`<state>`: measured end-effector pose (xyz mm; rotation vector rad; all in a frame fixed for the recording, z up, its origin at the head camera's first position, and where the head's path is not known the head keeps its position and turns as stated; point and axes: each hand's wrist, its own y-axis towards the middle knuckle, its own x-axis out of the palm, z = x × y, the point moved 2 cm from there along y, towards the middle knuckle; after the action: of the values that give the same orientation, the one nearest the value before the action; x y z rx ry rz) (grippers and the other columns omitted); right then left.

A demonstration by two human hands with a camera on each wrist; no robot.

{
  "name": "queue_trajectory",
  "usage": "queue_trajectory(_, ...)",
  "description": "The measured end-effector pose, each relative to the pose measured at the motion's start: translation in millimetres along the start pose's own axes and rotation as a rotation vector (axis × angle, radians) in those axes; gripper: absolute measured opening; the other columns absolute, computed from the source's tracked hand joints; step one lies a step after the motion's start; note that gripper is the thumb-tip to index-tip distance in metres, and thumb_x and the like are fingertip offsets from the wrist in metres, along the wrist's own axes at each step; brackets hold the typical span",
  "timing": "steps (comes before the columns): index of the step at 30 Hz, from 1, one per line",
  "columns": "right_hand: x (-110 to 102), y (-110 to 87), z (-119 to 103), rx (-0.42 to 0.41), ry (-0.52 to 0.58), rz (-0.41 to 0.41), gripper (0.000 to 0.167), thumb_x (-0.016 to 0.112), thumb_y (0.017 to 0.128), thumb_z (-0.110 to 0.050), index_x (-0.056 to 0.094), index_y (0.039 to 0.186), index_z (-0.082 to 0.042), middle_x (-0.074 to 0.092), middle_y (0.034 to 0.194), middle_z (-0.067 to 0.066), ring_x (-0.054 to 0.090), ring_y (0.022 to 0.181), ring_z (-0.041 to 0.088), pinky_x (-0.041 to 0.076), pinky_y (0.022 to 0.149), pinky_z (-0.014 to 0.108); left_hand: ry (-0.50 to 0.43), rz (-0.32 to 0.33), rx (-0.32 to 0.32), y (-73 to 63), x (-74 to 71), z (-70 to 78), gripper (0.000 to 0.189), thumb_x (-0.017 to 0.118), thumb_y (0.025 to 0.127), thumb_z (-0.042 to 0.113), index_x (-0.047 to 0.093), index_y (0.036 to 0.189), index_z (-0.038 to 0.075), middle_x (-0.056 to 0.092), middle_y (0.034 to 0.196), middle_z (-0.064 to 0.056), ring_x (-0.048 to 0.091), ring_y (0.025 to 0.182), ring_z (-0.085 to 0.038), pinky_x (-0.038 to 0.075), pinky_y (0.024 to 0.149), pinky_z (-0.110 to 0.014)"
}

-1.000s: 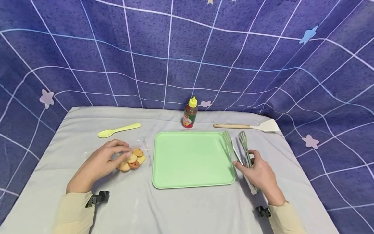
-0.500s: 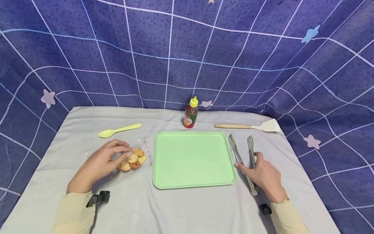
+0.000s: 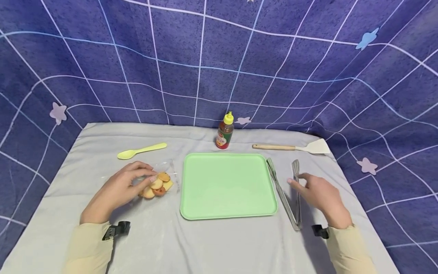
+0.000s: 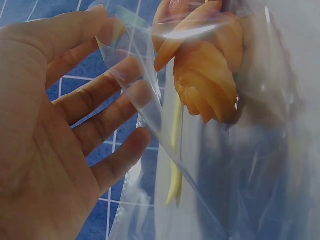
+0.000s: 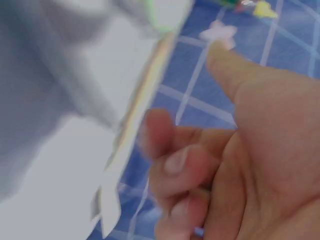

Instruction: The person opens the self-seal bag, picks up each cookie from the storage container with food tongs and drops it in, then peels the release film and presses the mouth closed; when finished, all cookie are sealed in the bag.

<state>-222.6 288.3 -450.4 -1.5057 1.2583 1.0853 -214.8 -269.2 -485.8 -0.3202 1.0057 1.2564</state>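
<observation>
Still inside the bag [image 4: 240,165] pinched by the left hand [image 3: 119,189], food [image 3: 158,185] waits, tongs [image 3: 283,196] lying by the relaxed, empty right hand [image 3: 323,196].

We locate the clear plastic bag [image 3: 173,174] at the left of the bench [image 3: 226,247]; inside it, yellow and orange-brown food pieces [image 3: 157,185] lie bunched. At right, we locate the silver tongs [image 3: 285,201]: arms spread in a narrow V, tips toward the far edge.

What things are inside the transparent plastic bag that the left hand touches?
Inside the bag, flat round tan pieces, a yellow piece and a reddish piece show. In the head view, the left hand covers part of the bag; anything beneath is hidden.
</observation>
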Motion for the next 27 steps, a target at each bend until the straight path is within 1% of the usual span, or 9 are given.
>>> queue_trajectory(1, -1, 3.4, -11, -0.069, 0.032, 0.01, 0.067, 0.056, 0.098, -0.062, 0.065, 0.131, -0.005, 0.069, 0.081, 0.004, 0.066, 0.074, 0.024, 0.051, 0.061, 0.047, 0.003, -0.001, -0.001, -0.5, -0.6, -0.2, 0.018, 0.072, 0.098, 0.025, 0.079, 0.112, 0.017, 0.064, 0.121, -0.001, 0.057, 0.116, -0.027, 0.044, 0.097, -0.052)
queue_trajectory(3, 3, 10.8, -40, -0.219, 0.105, -0.011, 0.055, 0.062, 0.099, -0.051, 0.066, 0.131, -0.007, 0.062, 0.075, -0.007, 0.059, 0.067, 0.012, 0.049, 0.06, 0.038, 0.006, -0.002, 0.002, -1.2, -1.2, -0.7, 0.018, 0.072, 0.098, 0.024, 0.079, 0.112, 0.016, 0.064, 0.12, -0.002, 0.058, 0.115, -0.028, 0.044, 0.097, -0.053)
queue_trajectory(6, 17, 18.8, -89, -0.436, 0.206, -0.123, 0.048, 0.064, 0.1, -0.044, 0.066, 0.132, -0.009, 0.063, 0.081, -0.011, 0.057, 0.067, 0.005, 0.05, 0.063, 0.031, -0.001, -0.01, 0.01, -0.9, 0.0, -0.7, 0.018, 0.071, 0.098, 0.024, 0.079, 0.112, 0.014, 0.064, 0.121, -0.003, 0.058, 0.115, -0.029, 0.044, 0.097, -0.053)
queue_trajectory(9, 35, 22.0, -141, -0.577, 0.248, -0.208, 0.045, 0.063, 0.101, -0.045, 0.066, 0.132, -0.012, 0.065, 0.086, -0.013, 0.058, 0.067, 0.002, 0.051, 0.065, 0.028, -0.002, -0.011, 0.017, -0.2, 1.4, 0.4, 0.019, 0.071, 0.098, 0.024, 0.078, 0.112, 0.014, 0.064, 0.121, -0.004, 0.058, 0.115, -0.029, 0.044, 0.096, -0.053)
queue_trajectory(12, 50, 25.1, -190, -0.668, 0.251, -0.224, 0.042, 0.063, 0.101, -0.045, 0.067, 0.131, -0.015, 0.065, 0.085, -0.016, 0.057, 0.066, 0.0, 0.05, 0.064, 0.026, 0.002, 0.0, 0.022, 0.6, 1.1, 1.9, 0.018, 0.072, 0.098, 0.023, 0.078, 0.112, 0.015, 0.064, 0.12, -0.003, 0.058, 0.114, -0.028, 0.044, 0.097, -0.051)
queue_trajectory(15, 64, 30.8, -231, -0.696, 0.238, -0.226, 0.042, 0.064, 0.101, -0.044, 0.067, 0.132, -0.017, 0.062, 0.081, -0.019, 0.056, 0.066, -0.002, 0.048, 0.061, 0.023, 0.005, 0.0, 0.026, 2.5, 1.4, 2.7, 0.017, 0.071, 0.098, 0.023, 0.079, 0.111, 0.016, 0.064, 0.119, -0.002, 0.058, 0.114, -0.026, 0.044, 0.097, -0.05)
queue_trajectory(19, 74, 40.5, -272, -0.656, 0.206, -0.265, 0.041, 0.065, 0.1, -0.044, 0.069, 0.13, -0.016, 0.058, 0.067, -0.017, 0.053, 0.061, -0.001, 0.045, 0.055, 0.021, 0.01, -0.012, 0.025, 4.3, 1.6, 2.3, 0.018, 0.07, 0.099, 0.025, 0.079, 0.111, 0.016, 0.063, 0.119, -0.001, 0.058, 0.113, -0.026, 0.045, 0.096, -0.05)
queue_trajectory(23, 79, 48.7, -296, -0.572, 0.246, -0.317, 0.029, 0.067, 0.099, -0.036, 0.075, 0.12, -0.017, 0.058, 0.056, -0.013, 0.055, 0.054, 0.002, 0.044, 0.053, 0.023, 0.016, -0.004, 0.032, 3.3, 1.2, -0.5, 0.017, 0.07, 0.099, 0.023, 0.079, 0.112, 0.017, 0.064, 0.118, -0.001, 0.059, 0.113, -0.025, 0.045, 0.096, -0.049)
queue_trajectory(27, 86, 53.7, -308, -0.523, 0.317, -0.329, 0.016, 0.07, 0.098, -0.03, 0.078, 0.106, -0.018, 0.062, 0.062, -0.014, 0.057, 0.055, 0.003, 0.046, 0.056, 0.022, 0.012, 0.003, 0.044, 1.3, 2.3, -3.2, 0.017, 0.071, 0.098, 0.021, 0.078, 0.113, 0.017, 0.064, 0.118, -0.001, 0.059, 0.112, -0.024, 0.045, 0.095, -0.048)
